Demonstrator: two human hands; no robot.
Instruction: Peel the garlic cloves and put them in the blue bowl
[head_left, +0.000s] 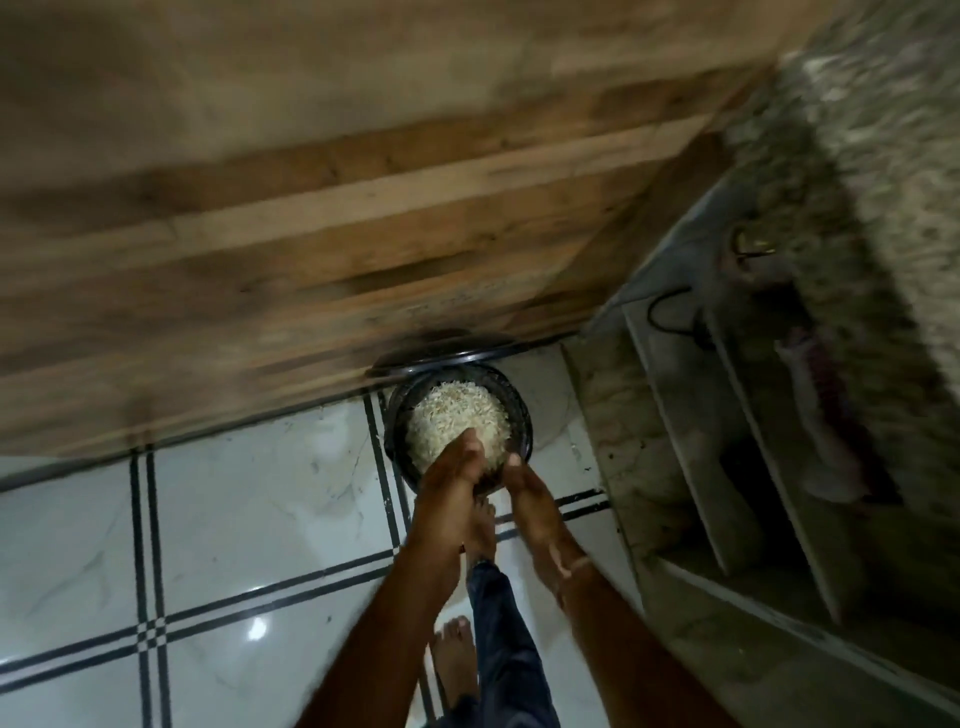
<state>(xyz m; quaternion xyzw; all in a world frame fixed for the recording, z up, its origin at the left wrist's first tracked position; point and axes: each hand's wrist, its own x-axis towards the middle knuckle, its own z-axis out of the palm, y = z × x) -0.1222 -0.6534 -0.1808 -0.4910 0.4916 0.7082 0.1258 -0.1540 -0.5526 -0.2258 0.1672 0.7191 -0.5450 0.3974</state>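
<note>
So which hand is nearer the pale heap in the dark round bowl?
Left. The left hand reaches over the near rim onto the pale heap; the right hand grips the rim of the dark round bowl beside it.

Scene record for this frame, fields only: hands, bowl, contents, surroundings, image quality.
left hand: grips the bowl's near rim, thumb over the contents
right hand: grips the near rim, right of the left hand
bowl: round, dark in this dim light; exact colour unclear
contents: heaped pale pieces, too blurred to identify
floor: white tiles with dark double lines
wooden panel: fills the upper view
bare foot: on the tiles, beside a dark trouser leg
image: motion-blurred, dim
</note>
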